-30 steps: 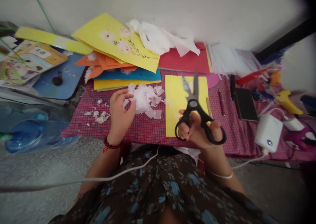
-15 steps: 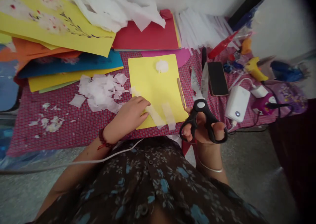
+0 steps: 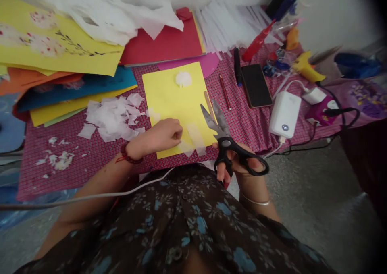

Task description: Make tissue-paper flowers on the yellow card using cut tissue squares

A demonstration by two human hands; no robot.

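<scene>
My right hand [image 3: 238, 163] is wrapped round the black handles of a pair of scissors [image 3: 226, 144], fingers through the loops. Their blades are apart, pointing up and left over the right edge of a yellow paper sheet [image 3: 169, 96]. My left hand [image 3: 167, 133] rests low on the sheet, fingers curled in; whatever is in them is hidden. By its fingertips lie pale thin paper strips [image 3: 197, 138], overhanging the near edge. A white paper puff [image 3: 183, 79] sits near the sheet's top. Left of the sheet is a heap of white paper squares [image 3: 113, 117].
To the right lie a red pencil [image 3: 225, 92], a black pen [image 3: 237, 66], a phone [image 3: 256, 86], a white power bank [image 3: 284, 115] and a yellow glue gun [image 3: 307, 67]. Coloured sheets [image 3: 81, 86] are stacked at the left. A white cable [image 3: 121, 194] crosses before my body.
The scissors have swung left, from beside the phone to the sheet's right edge, uncovering the red pencil. My left hand has shifted right over the sheet, its fingers curling in. The view has shifted slightly.
</scene>
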